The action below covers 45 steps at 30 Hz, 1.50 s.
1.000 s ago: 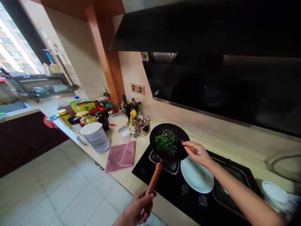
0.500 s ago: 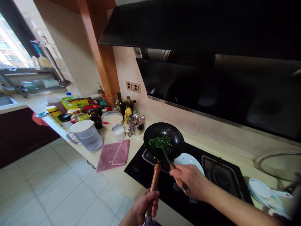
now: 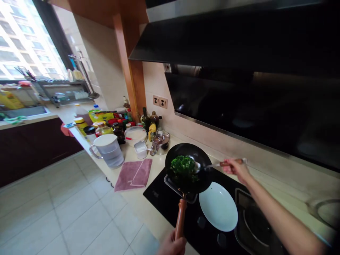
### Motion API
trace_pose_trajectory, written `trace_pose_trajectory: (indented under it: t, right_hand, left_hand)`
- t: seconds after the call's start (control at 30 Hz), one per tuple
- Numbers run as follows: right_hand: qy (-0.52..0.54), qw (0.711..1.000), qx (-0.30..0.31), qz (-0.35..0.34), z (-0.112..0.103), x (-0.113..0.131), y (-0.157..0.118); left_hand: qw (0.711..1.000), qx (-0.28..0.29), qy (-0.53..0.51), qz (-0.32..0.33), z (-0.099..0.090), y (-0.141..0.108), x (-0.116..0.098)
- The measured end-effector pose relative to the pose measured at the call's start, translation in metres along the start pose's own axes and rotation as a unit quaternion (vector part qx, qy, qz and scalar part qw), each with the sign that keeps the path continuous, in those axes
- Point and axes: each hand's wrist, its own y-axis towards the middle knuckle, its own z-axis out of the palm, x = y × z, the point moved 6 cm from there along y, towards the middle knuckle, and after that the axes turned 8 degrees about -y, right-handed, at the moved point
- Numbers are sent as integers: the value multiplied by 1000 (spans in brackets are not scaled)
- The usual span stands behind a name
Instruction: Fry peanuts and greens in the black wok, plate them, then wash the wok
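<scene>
Chopped green leaves [image 3: 182, 164] lie in a black wok [image 3: 202, 156] above the left burner. My left hand [image 3: 174, 245] is wrapped round the wok's wooden handle [image 3: 181, 217] at the bottom edge of the view. From the right, my right hand [image 3: 236, 168] grips the wooden handle of a metal spatula [image 3: 212, 165], whose blade touches the right side of the greens. A pale oval plate [image 3: 219, 207] rests on the black stove [image 3: 159, 194], to the right of the wok handle.
Left of the stove are a pink cloth [image 3: 134, 174], a water pitcher [image 3: 110, 150], a glass pot [image 3: 160, 143] and several bottles [image 3: 145, 118]. The range hood [image 3: 225, 42] hangs above. A round lid [image 3: 328, 210] leans at the right.
My right hand and the spatula have swung right and up, turning the spatula nearly level. The plate now shows whole. The view has shifted, and the greens look more heaped.
</scene>
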Motion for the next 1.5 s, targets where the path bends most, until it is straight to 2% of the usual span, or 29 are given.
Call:
trace_pose_trajectory:
  t: [0.13, 0.2, 0.27, 0.4, 0.5, 0.57, 0.67, 0.73, 0.8, 0.87, 0.93, 1.0, 1.07, 1.17, 1.27, 1.33, 1.5]
  right_hand:
    - [133, 991, -7, 19, 35, -74, -19]
    - [186, 982, -9, 21, 51, -93, -30]
    - [228, 973, -11, 22, 61, -99, -38]
    - [276, 961, -20, 16, 58, -95, -46]
    - [289, 957, -33, 15, 43, -93, -50]
    - [292, 955, -44, 19, 31, -92, -52]
    - [296, 953, -60, 28, 14, -92, -54]
    - [299, 951, -68, 32, 5, -90, -56]
    - [301, 950, -73, 33, -2, -89, -58]
    - [302, 950, -78, 31, -8, -87, -60]
    - [303, 949, -80, 31, -13, -86, -63]
    - [303, 949, -80, 30, -18, -85, -64]
    - [302, 950, -78, 28, -21, -83, -65]
    - [301, 951, -74, 23, -25, -81, -65]
    - [300, 951, -65, 25, -27, -80, -65]
    - [300, 952, -61, 31, -28, -80, -64]
    - [297, 953, -56, 36, -33, -76, -65]
  left_hand:
    - [1000, -6, 8, -6, -4, -2, -4]
    - [1000, -8, 11, -13, -2, -4, -5]
    - [1000, -10, 13, -22, 2, -6, -5]
    - [999, -20, 2, -49, 6, -11, -11]
    - [997, -45, -14, -69, -1, -17, -23]
    - [995, -41, -29, -81, -8, -21, -31]
    - [989, -17, -122, -83, -12, -23, -36]
    - [985, -37, -154, -64, -10, -18, -28]
    - [992, -67, -95, -54, 2, -8, -10]
    - [995, -80, 5, -52, 25, 7, 11]
    - [990, -95, 96, -31, 50, 29, 21]
    - [975, -126, 184, 15, 69, 52, 17]
    - [951, -157, 260, 50, 78, 73, 4]
    - [921, -187, 339, 40, 81, 97, -12]
    - [907, -197, 373, 12, 82, 110, -17]
    - [907, -198, 371, 14, 86, 114, -18]
    - [944, -173, 280, 34, 108, 116, -10]
